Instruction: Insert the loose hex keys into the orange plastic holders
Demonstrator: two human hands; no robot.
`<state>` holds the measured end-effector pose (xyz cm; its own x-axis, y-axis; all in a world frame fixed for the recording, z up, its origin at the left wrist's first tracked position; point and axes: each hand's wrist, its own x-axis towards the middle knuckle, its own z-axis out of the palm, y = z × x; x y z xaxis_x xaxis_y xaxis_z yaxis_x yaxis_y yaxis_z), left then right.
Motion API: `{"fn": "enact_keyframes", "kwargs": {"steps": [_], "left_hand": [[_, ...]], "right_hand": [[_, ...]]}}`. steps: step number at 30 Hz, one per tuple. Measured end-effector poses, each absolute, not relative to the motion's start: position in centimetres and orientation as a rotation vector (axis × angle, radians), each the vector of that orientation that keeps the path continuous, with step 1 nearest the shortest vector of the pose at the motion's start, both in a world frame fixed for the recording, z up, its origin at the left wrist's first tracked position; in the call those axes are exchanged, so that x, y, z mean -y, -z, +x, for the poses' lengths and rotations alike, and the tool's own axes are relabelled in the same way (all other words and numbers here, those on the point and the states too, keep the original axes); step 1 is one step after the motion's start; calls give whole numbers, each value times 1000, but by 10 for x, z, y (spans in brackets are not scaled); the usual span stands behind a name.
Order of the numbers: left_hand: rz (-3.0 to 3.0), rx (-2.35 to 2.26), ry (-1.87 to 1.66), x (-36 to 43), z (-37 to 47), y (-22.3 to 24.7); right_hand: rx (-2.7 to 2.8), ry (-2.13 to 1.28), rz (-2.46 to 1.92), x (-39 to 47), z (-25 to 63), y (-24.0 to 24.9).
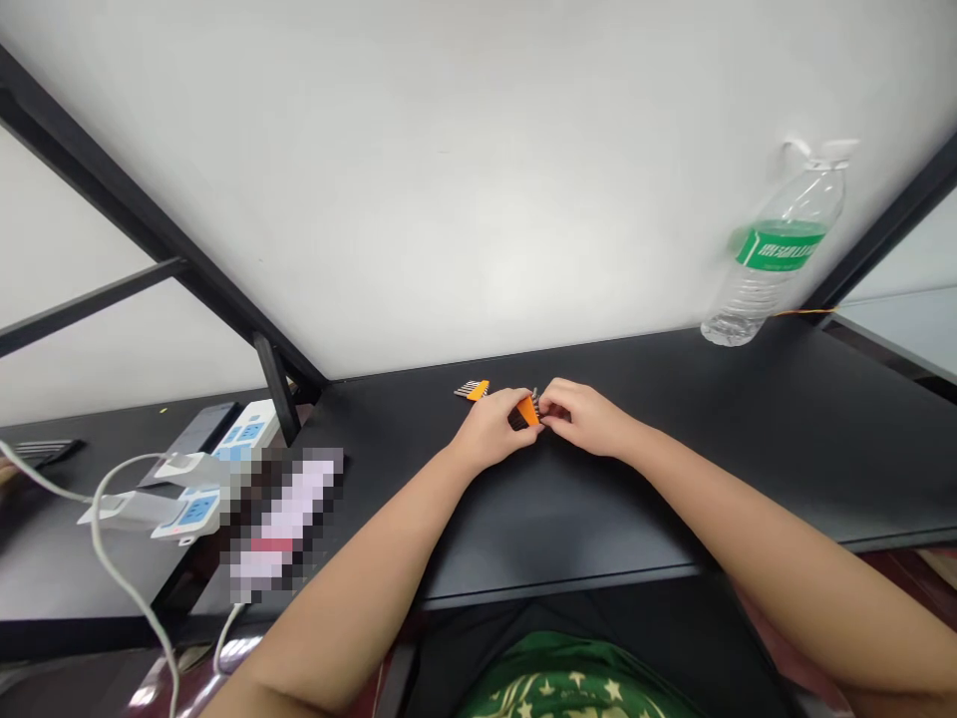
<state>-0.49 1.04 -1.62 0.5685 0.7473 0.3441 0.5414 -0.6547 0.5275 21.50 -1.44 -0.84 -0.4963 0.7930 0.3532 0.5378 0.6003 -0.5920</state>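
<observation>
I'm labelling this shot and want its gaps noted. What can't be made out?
All in the head view:
Held orange piece: partly covered by the fingers of the left hand.
Right hand: its own fingers hide whether it pinches anything.
Other orange piece: its slim prongs are too small to count.
Pixelated item: mosaic hides its details.
Bottle label: lettering blurred.

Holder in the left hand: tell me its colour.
The holder is orange, as the head view shows.
</observation>
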Motion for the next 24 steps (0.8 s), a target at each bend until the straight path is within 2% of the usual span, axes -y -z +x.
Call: {"fn": "enact_keyframes", "kwargs": {"steps": [6,11,16,24], "left_hand": [[2320,-1082,-818,-15,-7,23],[2297,-1091,-806,-16,-7,24],[2295,-1084,-818,-16,-7,25],[2318,-1100,-822,-17,-8,25]], "right_hand": [[2211,-352,-1571,-7,258,10],[2279,-464,-1675,-15,268,15],[2292,-351,-1938,-9,261,9],[2305,-415,-1762,0,255,-2]]}}
